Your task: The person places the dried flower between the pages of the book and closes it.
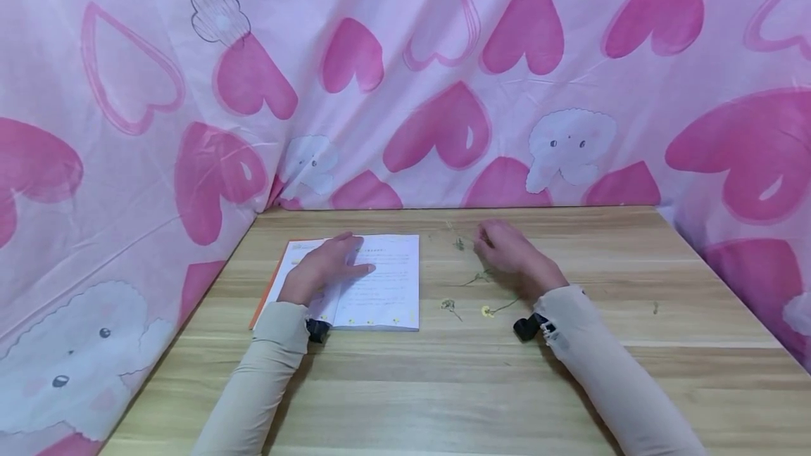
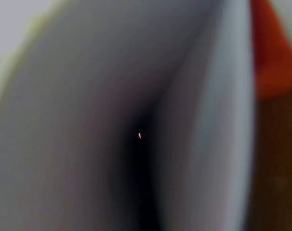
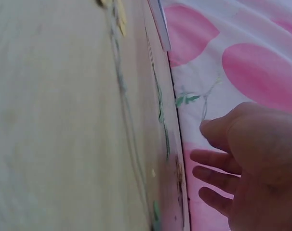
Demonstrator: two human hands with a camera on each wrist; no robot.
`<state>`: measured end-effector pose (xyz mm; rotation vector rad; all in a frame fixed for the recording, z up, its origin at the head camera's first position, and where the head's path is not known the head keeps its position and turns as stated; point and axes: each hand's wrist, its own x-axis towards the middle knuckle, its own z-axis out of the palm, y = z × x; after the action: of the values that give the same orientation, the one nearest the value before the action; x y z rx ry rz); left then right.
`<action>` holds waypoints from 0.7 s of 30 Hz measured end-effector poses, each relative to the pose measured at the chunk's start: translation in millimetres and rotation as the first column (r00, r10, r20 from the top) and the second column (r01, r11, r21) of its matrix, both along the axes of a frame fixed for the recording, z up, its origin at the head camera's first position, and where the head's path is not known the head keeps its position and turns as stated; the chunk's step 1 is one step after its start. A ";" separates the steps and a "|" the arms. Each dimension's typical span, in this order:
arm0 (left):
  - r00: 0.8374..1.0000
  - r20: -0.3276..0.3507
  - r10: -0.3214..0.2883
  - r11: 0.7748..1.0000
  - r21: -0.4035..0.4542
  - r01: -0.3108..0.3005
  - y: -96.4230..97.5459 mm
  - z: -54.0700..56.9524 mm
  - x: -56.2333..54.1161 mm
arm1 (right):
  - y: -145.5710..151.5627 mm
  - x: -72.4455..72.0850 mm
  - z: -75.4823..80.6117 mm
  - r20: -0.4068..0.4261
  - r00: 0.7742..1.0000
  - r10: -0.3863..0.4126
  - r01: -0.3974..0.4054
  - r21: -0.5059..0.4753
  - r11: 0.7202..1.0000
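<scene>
My left hand lies across the open book, thumb and fingers spread over the pages. Blurred page surfaces fill most of the left wrist view, hiding that hand. To the right of the book, my right hand is raised near the back of the table. Between thumb and forefinger it pinches the stem of a thin flower sprig with small green leaves; the other fingers are bent. A yellow flower with a thin stem and a small dried sprig lie nearer to me.
Another stemmed sprig lies below the right hand. A tiny dark green bit is farther right on the wooden table. Pink heart-patterned cloth hangs behind and along both sides. An orange cover edge shows at the book's left.
</scene>
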<state>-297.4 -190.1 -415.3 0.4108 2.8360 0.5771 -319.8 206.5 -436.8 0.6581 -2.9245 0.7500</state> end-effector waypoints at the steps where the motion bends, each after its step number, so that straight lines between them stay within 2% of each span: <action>1: 1.000 -0.002 -0.005 1.000 0.002 0.005 1.0 0.3 0.2 | -1.0 1.1 1.2 -0.001 1.000 -0.001 0.001 -0.011 1.000; 5: 1.000 -0.006 -0.014 1.000 -0.007 0.014 2.5 0.3 0.6 | -10.1 5.7 5.9 -0.002 1.000 0.024 -0.024 -0.085 0.996; 12: 0.999 -0.006 -0.039 0.999 -0.004 0.039 -2.0 0.3 0.8 | -42.5 19.8 17.5 0.129 0.989 0.076 -0.039 -0.265 0.963; 15: 0.999 0.009 -0.046 0.999 0.005 0.046 -2.8 0.6 1.1 | -55.8 27.6 20.9 0.159 0.982 0.098 -0.051 -0.275 0.960; 21: 0.996 0.081 -0.045 0.999 0.010 0.044 -3.8 -0.7 2.4 | -76.6 41.0 21.4 0.199 0.970 0.140 -0.082 -0.274 0.958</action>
<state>-295.0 -193.9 -416.0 0.4404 2.7409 0.5833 -278.8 130.0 -415.4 0.7624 -2.9111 1.2739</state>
